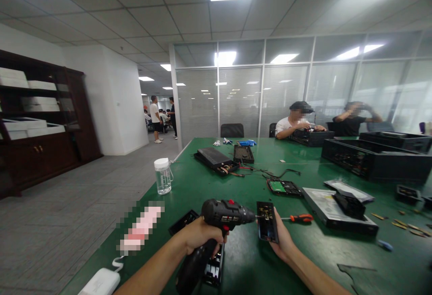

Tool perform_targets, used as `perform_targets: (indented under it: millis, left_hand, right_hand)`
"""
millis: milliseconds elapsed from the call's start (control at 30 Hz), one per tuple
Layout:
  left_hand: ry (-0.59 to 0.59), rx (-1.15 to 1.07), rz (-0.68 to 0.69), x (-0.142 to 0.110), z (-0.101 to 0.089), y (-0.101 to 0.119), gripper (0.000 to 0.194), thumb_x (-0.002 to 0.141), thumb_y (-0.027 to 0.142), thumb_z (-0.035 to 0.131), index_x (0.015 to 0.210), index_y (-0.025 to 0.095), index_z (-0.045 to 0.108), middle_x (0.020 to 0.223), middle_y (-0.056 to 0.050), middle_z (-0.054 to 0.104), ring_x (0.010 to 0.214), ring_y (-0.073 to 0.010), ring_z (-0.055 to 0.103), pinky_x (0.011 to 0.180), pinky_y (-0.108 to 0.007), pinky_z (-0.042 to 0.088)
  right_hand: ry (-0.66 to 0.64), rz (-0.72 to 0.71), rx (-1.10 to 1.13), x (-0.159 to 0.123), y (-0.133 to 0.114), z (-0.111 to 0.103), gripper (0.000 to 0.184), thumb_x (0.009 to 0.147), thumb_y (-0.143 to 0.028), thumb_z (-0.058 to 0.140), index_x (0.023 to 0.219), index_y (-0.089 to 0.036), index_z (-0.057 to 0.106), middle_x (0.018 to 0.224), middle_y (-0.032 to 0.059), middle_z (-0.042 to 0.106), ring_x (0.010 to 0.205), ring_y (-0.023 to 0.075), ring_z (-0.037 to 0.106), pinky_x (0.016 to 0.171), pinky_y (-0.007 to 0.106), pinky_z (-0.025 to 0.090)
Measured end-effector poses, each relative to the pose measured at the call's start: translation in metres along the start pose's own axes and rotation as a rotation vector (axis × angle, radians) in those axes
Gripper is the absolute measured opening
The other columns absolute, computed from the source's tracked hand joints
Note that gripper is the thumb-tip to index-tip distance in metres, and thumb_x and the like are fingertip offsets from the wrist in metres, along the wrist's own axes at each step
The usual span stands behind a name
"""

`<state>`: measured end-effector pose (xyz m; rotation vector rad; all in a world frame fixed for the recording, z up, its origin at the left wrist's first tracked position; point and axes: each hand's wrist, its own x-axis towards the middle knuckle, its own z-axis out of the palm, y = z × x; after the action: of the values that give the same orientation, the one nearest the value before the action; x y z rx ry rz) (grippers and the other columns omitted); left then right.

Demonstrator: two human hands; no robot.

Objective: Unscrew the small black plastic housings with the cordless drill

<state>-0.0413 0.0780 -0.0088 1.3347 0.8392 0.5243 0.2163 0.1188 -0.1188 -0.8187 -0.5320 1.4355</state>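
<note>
My left hand (199, 235) is wrapped round the grip of a black cordless drill (224, 214) with red details. The drill points right, and its bit reaches the face of a small black rectangular casing (267, 229); whether it sits in a screw I cannot tell. My right hand (283, 240) holds that casing upright by its right side and bottom, its inside with brass-coloured parts turned toward me. A screwdriver (301, 218) with an orange-red and black handle lies just beyond my right hand. Under the drill, an open black case (214, 265) is partly hidden.
A clear bottle (163, 178) stands near the table's left edge, above a white power bank (100, 282). A flat metal drive (337, 211), a green circuit board (278, 186) and large black chassis (378, 157) occupy the right. Two people sit at the far side.
</note>
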Motion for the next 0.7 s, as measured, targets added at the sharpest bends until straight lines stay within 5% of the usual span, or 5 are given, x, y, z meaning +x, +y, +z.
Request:
perform_targets:
  millis: [700]
  left_hand:
    - [-0.005,0.025,0.037,0.0004,-0.0005,-0.0014,0.018,0.053,0.016,0.051,0.068,0.009,0.059,0.054,-0.001,0.053,0.042,-0.0103,0.047,0.041,-0.023,0.038]
  right_hand:
    - [-0.019,-0.02,0.002,0.0004,0.0001,-0.0003,0.036,0.07,-0.05,0.056,0.088,-0.019,0.061,0.068,0.0018,0.065,0.061,0.0182,0.06,0.055,0.029,0.047]
